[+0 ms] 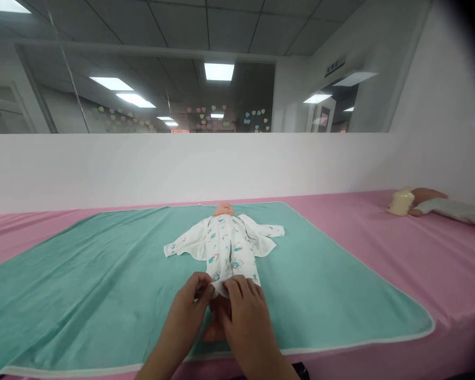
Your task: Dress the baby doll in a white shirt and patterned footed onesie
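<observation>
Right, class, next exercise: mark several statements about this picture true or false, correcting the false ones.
1. A baby doll in white printed clothing lies on a teal cloth with white edging. True.
2. The left hand touches the clothing's lower edge. True.
3. The teal cloth covers the doll's head. False: it lies beneath the doll, whose head is uncovered.
4. A pale yellow container stands on a pink sheet. True.
5. The right hand holds the container. False: it is at the clothing's lower edge.
</observation>
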Demonstrator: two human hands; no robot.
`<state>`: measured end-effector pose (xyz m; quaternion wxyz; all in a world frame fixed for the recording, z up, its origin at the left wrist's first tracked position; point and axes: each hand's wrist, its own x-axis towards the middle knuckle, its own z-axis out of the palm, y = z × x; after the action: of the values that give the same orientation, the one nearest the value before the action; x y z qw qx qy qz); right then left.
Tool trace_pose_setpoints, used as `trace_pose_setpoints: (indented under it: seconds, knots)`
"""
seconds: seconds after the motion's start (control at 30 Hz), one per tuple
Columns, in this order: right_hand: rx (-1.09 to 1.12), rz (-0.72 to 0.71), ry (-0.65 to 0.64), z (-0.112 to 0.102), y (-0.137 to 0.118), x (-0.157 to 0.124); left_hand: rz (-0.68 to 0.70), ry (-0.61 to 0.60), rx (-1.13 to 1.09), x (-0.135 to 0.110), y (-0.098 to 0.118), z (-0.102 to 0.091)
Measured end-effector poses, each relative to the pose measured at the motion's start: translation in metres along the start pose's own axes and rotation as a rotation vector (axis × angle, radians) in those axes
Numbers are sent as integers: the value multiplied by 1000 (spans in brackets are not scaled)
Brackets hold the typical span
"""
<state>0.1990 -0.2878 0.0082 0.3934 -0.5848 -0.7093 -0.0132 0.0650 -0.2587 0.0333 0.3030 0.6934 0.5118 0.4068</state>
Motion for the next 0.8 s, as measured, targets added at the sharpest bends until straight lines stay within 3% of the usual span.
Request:
trace_pose_setpoints:
  seconds: [0.1, 0.2, 0.43, 0.6, 0.73, 0.8]
  knots:
    - [67, 20, -54, 0, 3, 5, -4, -29, -78, 6, -6, -3]
    - [269, 111, -144, -8, 9, 12, 35, -2, -67, 4, -12, -2]
    - [796, 254, -336, -20, 6, 15, 396, 74, 99, -12, -25, 19]
    - [774, 269, -227, -10, 6, 5, 476, 107, 361, -10, -31, 29]
    - [708, 226, -240, -9, 8, -3, 413, 205, 504, -11, -22, 31]
    - [600, 169, -246, -12, 7, -4, 378, 198, 566, -11, -15, 32]
